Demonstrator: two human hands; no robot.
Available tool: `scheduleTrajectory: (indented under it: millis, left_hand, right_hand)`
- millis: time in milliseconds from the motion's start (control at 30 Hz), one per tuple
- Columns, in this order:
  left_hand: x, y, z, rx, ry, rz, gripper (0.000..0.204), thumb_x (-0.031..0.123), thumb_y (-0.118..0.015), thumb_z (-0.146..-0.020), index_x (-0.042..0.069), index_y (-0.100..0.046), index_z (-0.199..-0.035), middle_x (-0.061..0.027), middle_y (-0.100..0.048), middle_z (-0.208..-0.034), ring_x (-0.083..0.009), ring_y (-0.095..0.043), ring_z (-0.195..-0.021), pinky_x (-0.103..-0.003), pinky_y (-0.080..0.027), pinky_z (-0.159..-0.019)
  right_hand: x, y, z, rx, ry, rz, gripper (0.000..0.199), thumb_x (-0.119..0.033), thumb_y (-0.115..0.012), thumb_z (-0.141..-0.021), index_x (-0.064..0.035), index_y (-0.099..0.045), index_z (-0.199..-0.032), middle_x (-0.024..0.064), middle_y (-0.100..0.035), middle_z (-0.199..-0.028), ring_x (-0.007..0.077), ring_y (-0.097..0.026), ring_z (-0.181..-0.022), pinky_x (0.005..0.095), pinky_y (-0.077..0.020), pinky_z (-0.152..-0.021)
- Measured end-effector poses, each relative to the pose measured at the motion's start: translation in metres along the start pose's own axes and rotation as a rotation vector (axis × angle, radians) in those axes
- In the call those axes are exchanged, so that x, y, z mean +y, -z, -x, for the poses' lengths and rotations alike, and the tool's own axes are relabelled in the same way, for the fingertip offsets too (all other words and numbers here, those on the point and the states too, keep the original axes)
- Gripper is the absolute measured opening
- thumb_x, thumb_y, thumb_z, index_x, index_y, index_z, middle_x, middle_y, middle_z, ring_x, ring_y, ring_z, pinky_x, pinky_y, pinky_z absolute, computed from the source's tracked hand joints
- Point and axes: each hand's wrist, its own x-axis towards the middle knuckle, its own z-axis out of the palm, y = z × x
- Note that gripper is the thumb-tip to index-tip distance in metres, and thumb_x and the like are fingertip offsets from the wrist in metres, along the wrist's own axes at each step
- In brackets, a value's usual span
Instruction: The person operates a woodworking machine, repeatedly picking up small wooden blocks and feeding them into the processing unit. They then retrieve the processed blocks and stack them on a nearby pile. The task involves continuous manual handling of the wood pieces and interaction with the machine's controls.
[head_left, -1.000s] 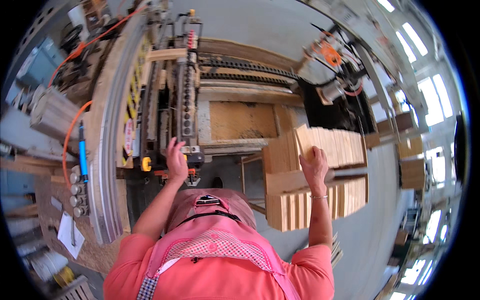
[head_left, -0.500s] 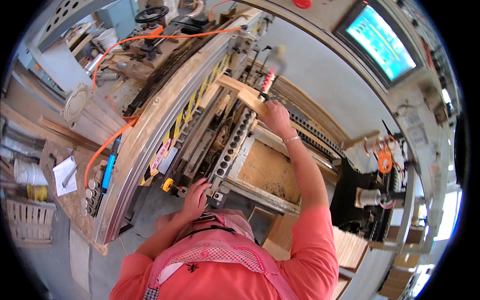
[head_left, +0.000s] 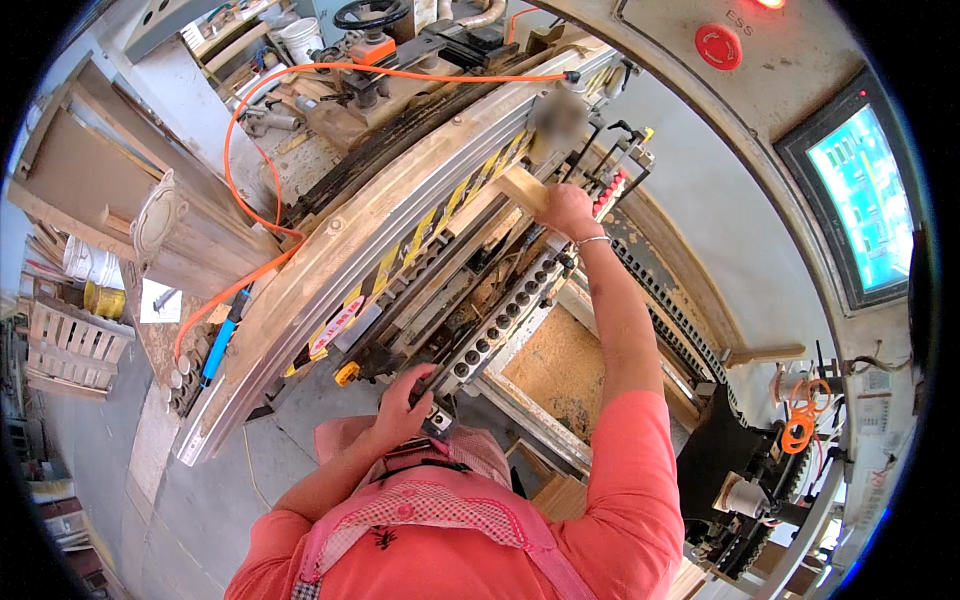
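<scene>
My right hand (head_left: 568, 212) is closed on the near end of a short, pale wooden board (head_left: 522, 187). The board reaches out over the machine's long bars, beside a yellow-and-black striped edge (head_left: 420, 236). My left hand (head_left: 402, 412) is at the near end of a metal rail with a row of round black holes (head_left: 508, 312). Its fingers curl round a dark part there that I cannot make out. A small metal block (head_left: 437, 418) sits just beside these fingers.
A sawdust-covered panel (head_left: 553, 365) lies right of the holed rail. An orange hose (head_left: 400, 70) crosses the wooden-topped beam at left. At the upper right are a lit screen (head_left: 862, 190) and a red stop button (head_left: 718, 46). Orange scissors-like handles (head_left: 798, 430) hang at right.
The view has swung, shifting the machine. My right hand still grips the board, now nearer the striped edge. My left fingers, spread by the rail before, now curl at its end.
</scene>
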Motion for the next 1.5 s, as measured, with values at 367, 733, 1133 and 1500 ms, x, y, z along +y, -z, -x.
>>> scheduleTrajectory:
  millis: [367, 733, 1133, 1500]
  left_hand:
    - [0.013, -0.035, -0.095, -0.101, 0.176, 0.74, 0.05, 0.005, -0.059, -0.085, -0.001, -0.041, -0.131, -0.0115, -0.053, -0.122, -0.0183, -0.053, -0.109, -0.029, -0.047, -0.088]
    - [0.028, -0.045, -0.101, -0.184, 0.171, 0.792, 0.035, 0.008, -0.063, -0.085, -0.001, -0.051, -0.116, -0.0095, -0.061, -0.109, -0.0139, -0.058, -0.1, -0.027, -0.05, -0.084]
    - [-0.013, -0.014, -0.021, 0.005, -0.034, 0.31, 0.037, 0.012, -0.072, -0.074, 0.001, -0.059, -0.107, -0.0087, -0.065, -0.103, -0.0163, -0.063, -0.092, -0.03, -0.05, -0.08]
    - [-0.028, -0.016, -0.023, -0.138, 0.003, 0.365, 0.041, 0.005, -0.07, -0.074, 0.002, -0.055, -0.112, -0.0089, -0.063, -0.109, -0.017, -0.06, -0.098, -0.031, -0.048, -0.085]
  right_hand:
    - [0.012, 0.05, 0.122, -0.087, 0.065, -0.363, 0.037, -0.034, -0.078, -0.062, -0.0043, -0.066, -0.081, 0.0066, -0.065, -0.069, 0.0167, -0.062, -0.06, 0.0306, -0.0528, -0.062]
    - [-0.049, 0.049, 0.193, -0.285, 0.106, -0.727, 0.037, -0.02, -0.083, -0.057, -0.0022, -0.066, -0.084, 0.0052, -0.06, -0.073, 0.0145, -0.054, -0.062, 0.028, -0.0465, -0.057]
    - [0.008, 0.013, 0.024, 0.034, 0.046, 0.047, 0.04, -0.032, -0.076, -0.055, -0.0046, -0.068, -0.084, 0.016, -0.065, -0.077, 0.0318, -0.065, -0.073, 0.0412, -0.0523, -0.066]
    - [-0.002, -0.017, -0.003, -0.004, 0.004, 0.015, 0.039, -0.032, -0.076, -0.059, -0.0048, -0.068, -0.087, 0.0165, -0.066, -0.085, 0.0331, -0.065, -0.082, 0.0408, -0.0533, -0.073]
